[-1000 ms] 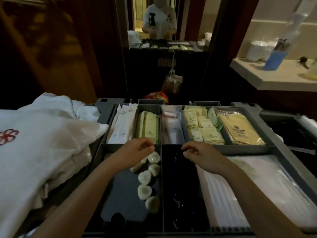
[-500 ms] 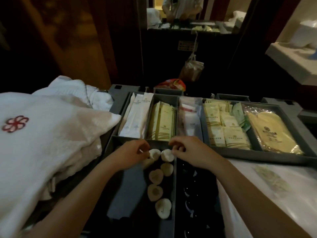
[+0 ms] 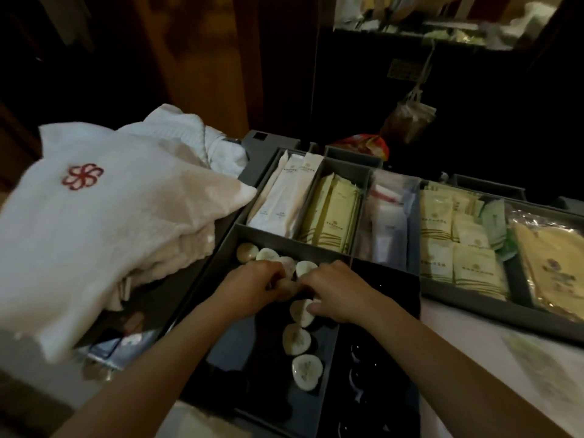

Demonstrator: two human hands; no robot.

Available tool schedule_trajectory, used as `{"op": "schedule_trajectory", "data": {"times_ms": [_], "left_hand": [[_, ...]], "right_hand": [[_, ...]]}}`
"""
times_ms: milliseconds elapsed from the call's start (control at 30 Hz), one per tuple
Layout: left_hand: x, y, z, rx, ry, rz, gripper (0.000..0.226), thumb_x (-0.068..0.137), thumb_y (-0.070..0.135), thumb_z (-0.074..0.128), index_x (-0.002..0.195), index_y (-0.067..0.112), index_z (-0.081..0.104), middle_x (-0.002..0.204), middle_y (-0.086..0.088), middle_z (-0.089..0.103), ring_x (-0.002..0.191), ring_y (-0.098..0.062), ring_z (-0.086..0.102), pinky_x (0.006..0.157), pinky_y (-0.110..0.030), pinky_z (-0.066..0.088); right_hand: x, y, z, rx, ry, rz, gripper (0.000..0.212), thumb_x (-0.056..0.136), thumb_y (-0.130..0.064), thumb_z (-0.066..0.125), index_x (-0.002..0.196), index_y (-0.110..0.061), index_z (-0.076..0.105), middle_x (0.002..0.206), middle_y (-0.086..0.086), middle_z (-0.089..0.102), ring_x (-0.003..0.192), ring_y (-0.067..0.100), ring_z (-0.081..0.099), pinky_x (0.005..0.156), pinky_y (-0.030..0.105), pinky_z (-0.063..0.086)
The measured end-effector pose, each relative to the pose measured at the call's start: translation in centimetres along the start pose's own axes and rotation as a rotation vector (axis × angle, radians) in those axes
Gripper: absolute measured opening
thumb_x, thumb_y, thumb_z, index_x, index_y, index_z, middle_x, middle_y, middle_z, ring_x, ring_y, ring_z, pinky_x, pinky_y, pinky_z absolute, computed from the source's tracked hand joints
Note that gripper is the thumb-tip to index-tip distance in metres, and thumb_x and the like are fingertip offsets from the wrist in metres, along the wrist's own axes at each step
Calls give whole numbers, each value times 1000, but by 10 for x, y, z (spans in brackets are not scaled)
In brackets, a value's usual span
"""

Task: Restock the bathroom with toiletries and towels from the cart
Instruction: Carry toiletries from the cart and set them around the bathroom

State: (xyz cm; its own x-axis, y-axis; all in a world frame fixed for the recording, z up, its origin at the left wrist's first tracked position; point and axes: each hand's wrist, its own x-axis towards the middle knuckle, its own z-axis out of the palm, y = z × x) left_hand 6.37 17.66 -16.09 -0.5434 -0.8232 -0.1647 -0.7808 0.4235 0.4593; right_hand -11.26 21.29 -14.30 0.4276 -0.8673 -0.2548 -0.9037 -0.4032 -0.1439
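Left grip (image 3: 252, 289) pinches soap (image 3: 289, 285) | right grip (image 3: 341, 292) curled beside it, hold unclear

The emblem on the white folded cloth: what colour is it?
Red, a pinwheel flower emblem, clearest in the head view.

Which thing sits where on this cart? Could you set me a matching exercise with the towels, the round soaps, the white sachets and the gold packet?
Things:
1 folded towels
2 round soaps
3 white sachets
4 gold packet

Places:
A back row, far right
B back row, far left
C left of the tray
D front compartment, in a line

Pairs: 1-C; 2-D; 3-B; 4-A
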Motion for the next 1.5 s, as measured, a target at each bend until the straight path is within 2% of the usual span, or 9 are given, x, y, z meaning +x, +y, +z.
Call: {"op": "schedule_trajectory", "data": {"times_ms": [300,433,600,800,900,1000,1133,1300,1500], "left_hand": [[-21,-30,-16,-8,-186,-168,24,84,32,64,105,21,58,99,3,63,87,-11,60,78,-31,51],[-26,-27,-14,97,-161,-158,30,83,34,63,107,21,54,107,-1,58,92,-15,57,80,-34,51],[-24,-17,-13,180,-192,-104,51,82,39,64,126,22,44,124,-1,48,107,-17,50,86,-33,47],[-15,-10,-3,307,-173,-55,62,79,40,67,130,20,39,133,-2,42,117,-19,45,84,-31,44],[-15,-12,-3,276,-172,-61,59,80,37,66,129,19,40,132,-4,42,117,-21,44,85,-31,43],[-17,-15,-6,217,-196,-65,58,78,34,69,126,18,42,127,-4,45,114,-20,46,89,-30,44],[-22,-21,-10,171,-208,-79,54,76,33,72,121,17,46,122,-4,48,109,-19,49,88,-29,45],[-32,-24,-20,119,-216,-76,50,75,33,73,117,17,49,120,-3,49,107,-19,50,86,-29,44],[-48,-25,-42,91,-158,-27,45,75,35,73,111,21,51,115,1,49,96,-14,49,79,-25,43]], "right_hand": [[8,-7,6,-33,-7,-65,29,82,-35,61,107,-21,56,108,4,59,104,25,50,79,33,26],[6,-6,7,-14,13,-82,29,80,-39,61,104,-23,57,106,1,59,105,23,50,77,32,23],[6,-8,6,-58,-49,-120,47,76,-55,61,113,-27,56,112,-2,57,106,20,48,83,36,33],[5,-19,10,-53,-139,-227,41,75,-51,64,101,-20,58,106,0,49,98,18,40,73,32,28],[3,-22,12,-55,-152,-237,41,74,-52,66,96,-19,56,98,-3,41,91,13,32,71,30,24],[3,-25,13,-77,-153,-236,41,74,-52,66,96,-18,56,104,-1,44,98,16,37,72,30,23],[7,-26,15,-72,-96,-185,44,75,-49,66,104,-17,56,112,3,48,107,21,41,75,32,28],[17,-33,18,-122,12,-113,45,83,-44,59,116,-13,57,120,9,51,116,28,42,88,39,34],[15,-40,19,-205,-17,-37,58,77,-49,63,124,-19,51,126,6,50,122,27,36,93,40,32]]}}
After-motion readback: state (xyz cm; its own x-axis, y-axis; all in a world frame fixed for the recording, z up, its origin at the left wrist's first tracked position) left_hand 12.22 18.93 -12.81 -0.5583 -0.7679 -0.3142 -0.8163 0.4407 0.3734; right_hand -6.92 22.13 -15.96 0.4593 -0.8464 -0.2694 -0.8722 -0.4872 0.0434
